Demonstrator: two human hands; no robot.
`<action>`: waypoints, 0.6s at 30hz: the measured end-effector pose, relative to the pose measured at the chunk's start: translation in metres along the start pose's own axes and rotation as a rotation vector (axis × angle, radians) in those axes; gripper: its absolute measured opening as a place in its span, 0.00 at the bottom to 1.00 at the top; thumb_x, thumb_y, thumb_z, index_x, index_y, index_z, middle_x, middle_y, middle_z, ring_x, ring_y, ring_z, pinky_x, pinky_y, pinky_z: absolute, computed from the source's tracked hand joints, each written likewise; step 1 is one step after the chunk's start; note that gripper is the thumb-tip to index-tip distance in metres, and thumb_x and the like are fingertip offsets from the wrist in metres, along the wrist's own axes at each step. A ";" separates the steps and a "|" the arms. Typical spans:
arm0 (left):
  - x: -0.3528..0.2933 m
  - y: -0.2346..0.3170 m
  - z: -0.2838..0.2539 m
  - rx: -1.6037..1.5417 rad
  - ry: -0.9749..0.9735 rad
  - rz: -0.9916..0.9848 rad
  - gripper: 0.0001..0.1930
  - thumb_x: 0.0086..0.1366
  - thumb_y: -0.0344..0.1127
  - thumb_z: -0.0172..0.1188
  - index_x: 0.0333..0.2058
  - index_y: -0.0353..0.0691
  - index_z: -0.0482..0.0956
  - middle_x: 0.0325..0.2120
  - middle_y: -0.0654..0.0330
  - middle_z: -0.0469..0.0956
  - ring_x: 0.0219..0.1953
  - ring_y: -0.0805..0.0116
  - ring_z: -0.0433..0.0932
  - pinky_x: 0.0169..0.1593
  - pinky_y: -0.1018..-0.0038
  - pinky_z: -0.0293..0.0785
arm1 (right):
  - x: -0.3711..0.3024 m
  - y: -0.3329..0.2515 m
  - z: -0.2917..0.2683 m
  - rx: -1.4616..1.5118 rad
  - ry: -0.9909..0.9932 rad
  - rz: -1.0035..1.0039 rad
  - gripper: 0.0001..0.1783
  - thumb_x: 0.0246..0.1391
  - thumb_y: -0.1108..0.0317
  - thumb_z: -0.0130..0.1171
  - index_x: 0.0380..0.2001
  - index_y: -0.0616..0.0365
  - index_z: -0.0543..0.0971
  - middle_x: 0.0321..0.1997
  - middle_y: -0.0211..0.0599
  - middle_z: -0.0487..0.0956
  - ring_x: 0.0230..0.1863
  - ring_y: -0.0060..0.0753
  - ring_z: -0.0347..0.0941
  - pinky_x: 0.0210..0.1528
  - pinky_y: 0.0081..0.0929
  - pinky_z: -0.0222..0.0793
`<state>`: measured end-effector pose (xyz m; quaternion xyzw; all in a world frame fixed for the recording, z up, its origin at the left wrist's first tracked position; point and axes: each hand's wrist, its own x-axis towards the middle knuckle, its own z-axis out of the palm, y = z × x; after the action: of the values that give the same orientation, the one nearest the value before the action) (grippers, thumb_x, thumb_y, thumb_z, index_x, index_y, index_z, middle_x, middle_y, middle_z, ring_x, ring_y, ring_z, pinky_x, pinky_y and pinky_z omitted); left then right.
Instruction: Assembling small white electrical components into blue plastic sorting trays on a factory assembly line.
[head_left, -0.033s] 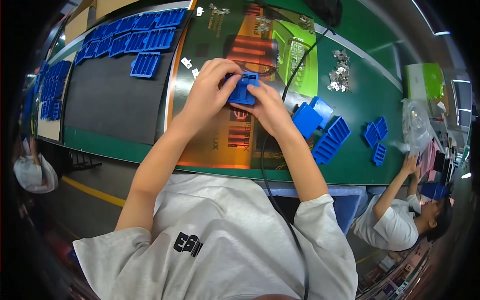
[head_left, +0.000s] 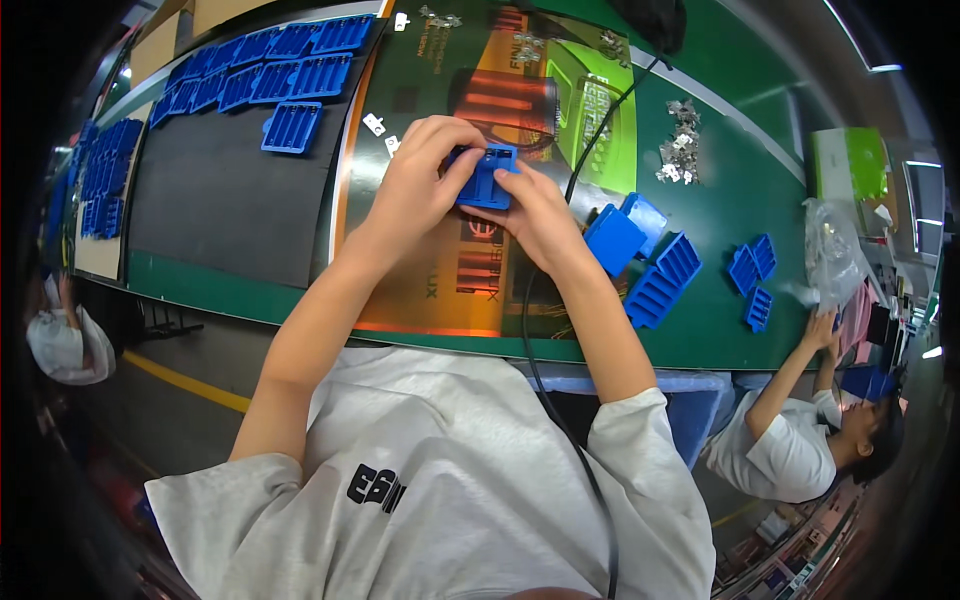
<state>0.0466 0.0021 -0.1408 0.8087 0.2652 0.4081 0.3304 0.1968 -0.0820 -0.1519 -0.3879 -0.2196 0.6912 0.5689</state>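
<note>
Spanning the scene from left to right, a green table bears a black mat, a printed mat and a pile of metal parts; a co-worker is at right. Slotted blue trays line the black mat's far side, contents too small to tell. Over the printed mat, left hand and right hand meet, both gripping a blue case between them.

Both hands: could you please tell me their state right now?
Left hand: touching the blue tray; grip cannot be told.
Right hand: closed, holding the tray.
</note>
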 end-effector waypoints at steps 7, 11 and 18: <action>0.000 -0.001 0.006 0.056 0.021 0.047 0.05 0.56 0.26 0.60 0.33 0.35 0.77 0.35 0.57 0.76 0.42 0.56 0.73 0.46 0.65 0.68 | -0.002 0.000 0.002 -0.083 -0.009 -0.022 0.20 0.62 0.67 0.47 0.55 0.63 0.65 0.51 0.37 0.71 0.53 0.30 0.71 0.58 0.41 0.70; 0.000 -0.002 0.008 0.073 0.025 0.044 0.05 0.56 0.27 0.60 0.33 0.36 0.77 0.35 0.57 0.76 0.42 0.57 0.73 0.46 0.65 0.68 | -0.002 0.002 0.000 -0.135 -0.009 -0.027 0.20 0.63 0.66 0.47 0.56 0.64 0.64 0.52 0.37 0.71 0.53 0.29 0.70 0.57 0.40 0.70; -0.001 -0.005 0.008 0.163 0.016 0.098 0.06 0.55 0.28 0.61 0.34 0.38 0.78 0.34 0.59 0.77 0.40 0.58 0.74 0.45 0.66 0.69 | -0.001 0.004 0.002 -0.171 -0.001 -0.040 0.21 0.63 0.66 0.47 0.56 0.63 0.64 0.52 0.37 0.71 0.53 0.29 0.70 0.57 0.38 0.71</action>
<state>0.0516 0.0018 -0.1484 0.8415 0.2604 0.4074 0.2411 0.1924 -0.0832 -0.1534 -0.4305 -0.2858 0.6585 0.5472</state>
